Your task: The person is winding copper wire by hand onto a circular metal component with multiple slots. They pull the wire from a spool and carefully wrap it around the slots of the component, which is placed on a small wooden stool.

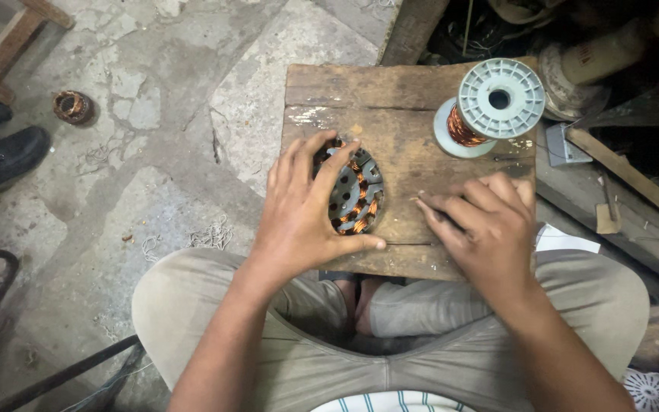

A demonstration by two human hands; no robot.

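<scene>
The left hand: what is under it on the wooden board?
Under the left hand lies a round grey motor stator with copper windings, on the wooden board. Its left part is covered by the hand, so cannot be seen.

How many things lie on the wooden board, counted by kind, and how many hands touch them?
Round motor stators with copper windings: 1
Spools of copper wire: 1
Thin metal pins on the wooden board: 1
Hands: 2, left hand on the stator, right hand flat on the board
Total: 5
</scene>
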